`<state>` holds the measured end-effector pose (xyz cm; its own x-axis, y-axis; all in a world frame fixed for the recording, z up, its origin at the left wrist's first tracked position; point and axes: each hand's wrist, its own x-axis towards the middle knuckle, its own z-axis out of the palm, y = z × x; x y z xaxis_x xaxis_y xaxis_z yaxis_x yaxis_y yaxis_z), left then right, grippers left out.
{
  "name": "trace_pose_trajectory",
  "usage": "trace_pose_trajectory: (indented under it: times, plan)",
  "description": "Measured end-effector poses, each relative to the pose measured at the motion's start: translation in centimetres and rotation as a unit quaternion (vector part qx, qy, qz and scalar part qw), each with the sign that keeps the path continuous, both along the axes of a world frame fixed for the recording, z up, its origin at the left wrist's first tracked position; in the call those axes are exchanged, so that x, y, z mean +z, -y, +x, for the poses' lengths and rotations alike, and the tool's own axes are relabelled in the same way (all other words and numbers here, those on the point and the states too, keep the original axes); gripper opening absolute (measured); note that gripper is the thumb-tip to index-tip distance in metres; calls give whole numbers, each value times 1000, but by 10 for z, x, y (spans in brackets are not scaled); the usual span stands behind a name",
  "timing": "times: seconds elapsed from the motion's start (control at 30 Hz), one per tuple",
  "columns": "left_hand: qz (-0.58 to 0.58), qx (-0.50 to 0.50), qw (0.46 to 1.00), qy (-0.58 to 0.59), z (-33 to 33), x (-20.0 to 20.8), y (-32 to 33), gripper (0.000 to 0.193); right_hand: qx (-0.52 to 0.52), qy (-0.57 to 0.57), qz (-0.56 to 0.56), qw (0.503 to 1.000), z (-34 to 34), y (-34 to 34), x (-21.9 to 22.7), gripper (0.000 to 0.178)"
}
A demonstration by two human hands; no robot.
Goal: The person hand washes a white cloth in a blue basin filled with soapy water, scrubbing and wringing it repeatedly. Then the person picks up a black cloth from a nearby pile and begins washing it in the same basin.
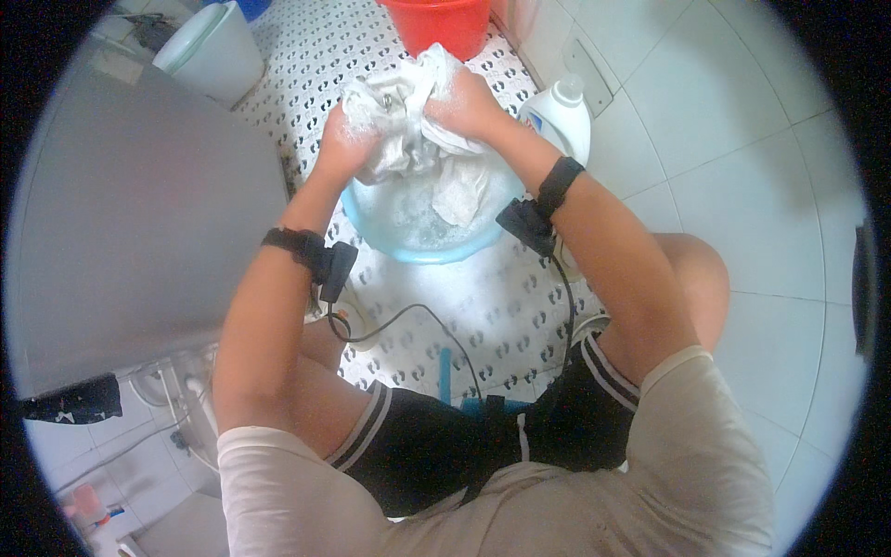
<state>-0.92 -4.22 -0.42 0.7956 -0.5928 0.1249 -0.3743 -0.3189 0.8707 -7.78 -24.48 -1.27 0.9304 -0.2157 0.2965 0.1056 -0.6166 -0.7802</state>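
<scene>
Above a light blue basin (430,255) of foamy water, a wet white cloth or garment (397,125) is bunched between my two hands. My left hand (351,137) closes on its left side, with suds over the fingers. On the other side, my right hand (464,100) grips the bunched fabric, its fingertips partly hidden by folds and foam. A loose end of the cloth hangs down toward the suds. Both wrists carry black straps with small black devices, and cables run down from them.
Just right of the basin stands a white detergent bottle (566,121) by the tiled wall (742,186). A red bucket (441,26) is beyond it. To the left are a large grey panel (148,223) and a white lidded bin (215,56). Cable (422,308) loops over the footprint-patterned floor.
</scene>
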Motion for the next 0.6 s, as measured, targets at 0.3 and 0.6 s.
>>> trace_pose_trajectory:
  times: [0.3, 0.6]
  plan:
    - [-44, 56, 991, 111, 24, -9, -9, 60, -28, 69, -47, 996, 11, -3, 6, 39]
    - [66, 81, 973, 206, 20, -69, -38, 68, 2, 53, -118, 992, -8, -8, -56, 44]
